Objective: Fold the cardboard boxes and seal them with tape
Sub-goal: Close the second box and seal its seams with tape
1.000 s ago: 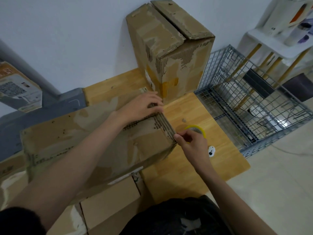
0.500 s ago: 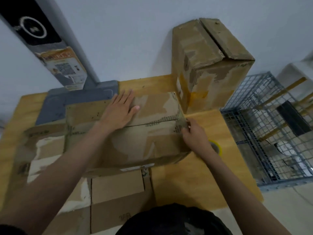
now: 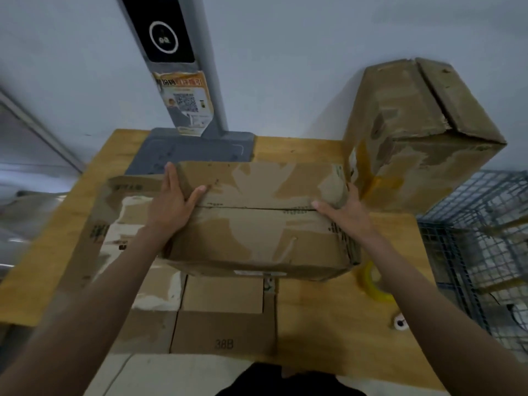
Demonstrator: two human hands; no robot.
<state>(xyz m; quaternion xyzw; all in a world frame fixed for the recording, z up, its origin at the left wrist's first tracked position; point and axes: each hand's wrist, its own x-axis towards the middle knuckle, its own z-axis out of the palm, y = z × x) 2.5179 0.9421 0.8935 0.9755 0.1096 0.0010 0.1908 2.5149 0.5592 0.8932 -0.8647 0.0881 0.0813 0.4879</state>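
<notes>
Two forearms run up from the bottom corners and converge on the box we're folding (image 3: 257, 232), which sits mid-table on the wooden table (image 3: 328, 318). Nearest us, flattened cardboard (image 3: 223, 332) marked "38B" lies flat under and in front of the box, spreading out to its left. Just right of the box's near corner we see the yellow tape roll (image 3: 374, 284), partly behind our right forearm; a small white object (image 3: 399, 322) lies nearer the table edge. Our left hand (image 3: 171, 207) lies palm-down on the box's left end, fingers straight and pointing away, thumb spread along the seam between the two top flaps. Our right hand (image 3: 343, 215) presses flat on the right end, fingers extended over the far right corner, thumb pointing inward along the seam. Neither hand grips anything. Farther right, a second box (image 3: 423, 132) stands upright against the wall, a wire basket (image 3: 480, 224) beside the table. At the back, a grey post (image 3: 183, 67) rises from a grey base.
</notes>
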